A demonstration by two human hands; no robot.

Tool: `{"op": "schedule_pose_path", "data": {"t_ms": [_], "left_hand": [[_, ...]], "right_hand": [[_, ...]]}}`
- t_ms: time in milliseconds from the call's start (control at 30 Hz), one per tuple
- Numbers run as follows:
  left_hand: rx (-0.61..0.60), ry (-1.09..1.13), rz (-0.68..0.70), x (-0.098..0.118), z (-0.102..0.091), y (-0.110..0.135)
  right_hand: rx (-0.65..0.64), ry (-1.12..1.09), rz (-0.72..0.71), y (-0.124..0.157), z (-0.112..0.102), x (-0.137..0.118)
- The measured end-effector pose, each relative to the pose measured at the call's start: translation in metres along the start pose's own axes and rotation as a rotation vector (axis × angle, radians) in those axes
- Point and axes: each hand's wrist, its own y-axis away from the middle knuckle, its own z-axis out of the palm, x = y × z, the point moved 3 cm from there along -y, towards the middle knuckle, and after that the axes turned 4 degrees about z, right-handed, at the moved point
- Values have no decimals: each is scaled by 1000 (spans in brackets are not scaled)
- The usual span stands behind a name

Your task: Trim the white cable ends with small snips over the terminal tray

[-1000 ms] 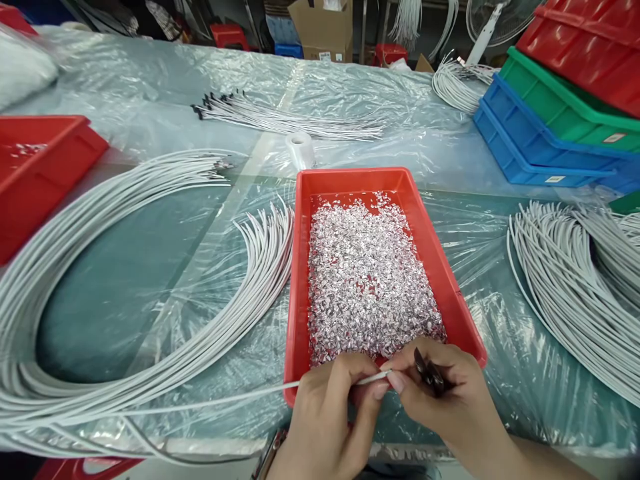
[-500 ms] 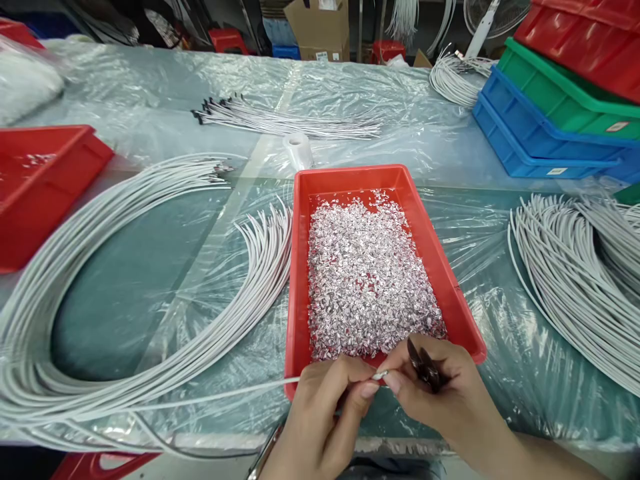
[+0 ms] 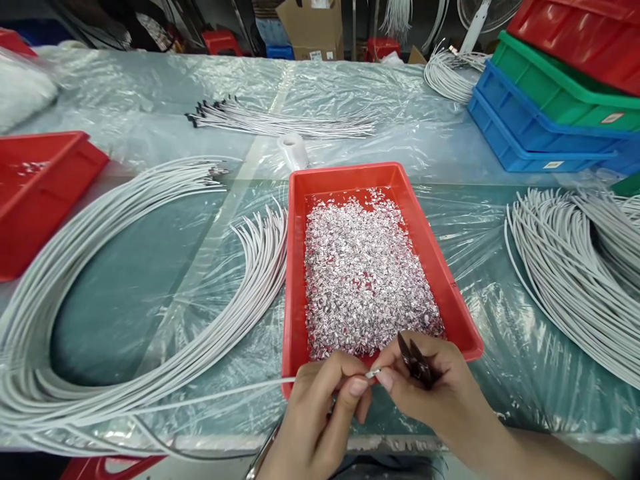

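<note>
In the head view, my left hand (image 3: 320, 413) pinches a white cable (image 3: 235, 389) near its end between thumb and forefinger. My right hand (image 3: 445, 387) has thumb and forefinger closed at the cable's tip, with dark pliers (image 3: 416, 361) tucked against the same fingers. Both hands are at the near end of a red tray (image 3: 289, 293) of silver bits (image 3: 367, 273). The cable runs left toward a big coil (image 3: 30, 353) on the surface (image 3: 135, 293).

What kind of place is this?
Probably a workshop or small factory: there's a big loop of white cables, a red tray of tiny silvery pieces, and a stack of plastic bins.
</note>
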Motion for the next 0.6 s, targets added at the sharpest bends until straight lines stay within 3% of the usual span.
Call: {"op": "schedule_pose_path", "data": {"t_ms": [600], "left_hand": [[-13,-89,47,4,-2,-3]], "right_hand": [[2,32,-17,2,1,-1]]}}
